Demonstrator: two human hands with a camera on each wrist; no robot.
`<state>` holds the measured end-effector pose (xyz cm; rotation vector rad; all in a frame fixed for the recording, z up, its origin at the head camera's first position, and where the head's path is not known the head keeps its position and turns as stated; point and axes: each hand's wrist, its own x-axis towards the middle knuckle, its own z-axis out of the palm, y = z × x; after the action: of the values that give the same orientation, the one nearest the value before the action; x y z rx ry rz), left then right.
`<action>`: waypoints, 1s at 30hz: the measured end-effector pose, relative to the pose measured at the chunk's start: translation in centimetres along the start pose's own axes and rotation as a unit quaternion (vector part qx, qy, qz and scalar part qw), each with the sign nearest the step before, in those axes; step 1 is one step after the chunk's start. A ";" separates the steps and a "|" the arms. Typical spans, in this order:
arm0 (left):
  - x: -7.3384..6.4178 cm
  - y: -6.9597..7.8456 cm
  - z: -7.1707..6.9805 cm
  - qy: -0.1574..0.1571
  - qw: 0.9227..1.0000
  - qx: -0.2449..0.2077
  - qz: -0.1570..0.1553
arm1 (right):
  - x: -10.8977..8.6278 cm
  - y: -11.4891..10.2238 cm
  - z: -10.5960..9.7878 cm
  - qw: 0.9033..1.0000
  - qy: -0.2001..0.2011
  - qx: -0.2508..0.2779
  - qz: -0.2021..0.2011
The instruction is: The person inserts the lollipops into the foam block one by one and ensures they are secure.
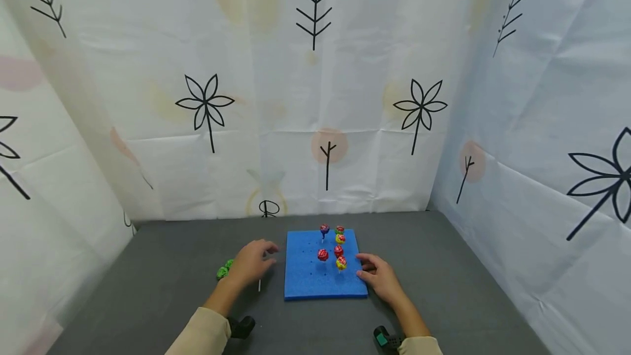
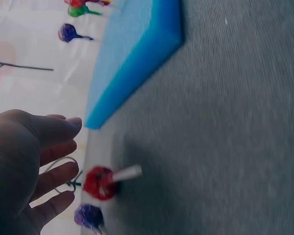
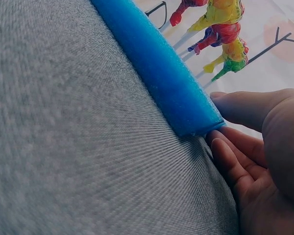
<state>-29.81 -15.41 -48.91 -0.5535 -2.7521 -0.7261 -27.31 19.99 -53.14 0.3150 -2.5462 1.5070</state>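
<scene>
A blue foam board (image 1: pixel 303 278) lies flat on the table with several wrapped lollipops standing in it, among them a purple one (image 1: pixel 324 229) and a red one (image 1: pixel 322 255). My right hand (image 1: pixel 382 278) holds the board's right edge, its thumb at the upper edge and fingers at the side and underside in the right wrist view. To the left of the board, my left hand (image 1: pixel 251 263) hovers with relaxed fingers and nothing in them. Near it in the left wrist view are a red lollipop (image 2: pixel 99 183) with a white stick and a purple lollipop (image 2: pixel 89 216).
Green-wrapped lollipops (image 1: pixel 223 272) lie on the grey table (image 1: pixel 409 240), partly behind the left hand. Small holes dot the board's left part. White printed curtains (image 1: pixel 276 97) surround the table at the back and sides.
</scene>
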 end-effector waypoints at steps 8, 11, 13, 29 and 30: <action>-0.3 -1.6 -0.4 -0.017 0.996 0.082 -0.007 | 0.1 0.1 0.0 1.000 -0.003 -0.005 -0.004; -0.4 -1.9 -0.5 -0.033 0.994 0.106 -0.014 | 0.1 0.1 0.0 1.000 -0.004 -0.006 -0.004; -0.4 -2.0 -0.5 -0.042 0.991 0.126 -0.018 | 0.1 0.1 0.0 1.000 -0.004 -0.007 -0.002; -0.6 -2.5 -0.1 -0.060 0.990 0.119 -0.056 | 0.1 0.1 -0.1 1.000 -0.008 -0.003 -0.004; -0.7 -2.5 -0.1 -0.059 0.990 0.115 -0.057 | 0.1 0.1 -0.1 1.000 -0.008 -0.003 -0.004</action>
<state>-30.24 -17.67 -50.10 -0.4038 -2.9437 -0.4025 -27.41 20.10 -53.21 0.3367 -2.5586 1.4994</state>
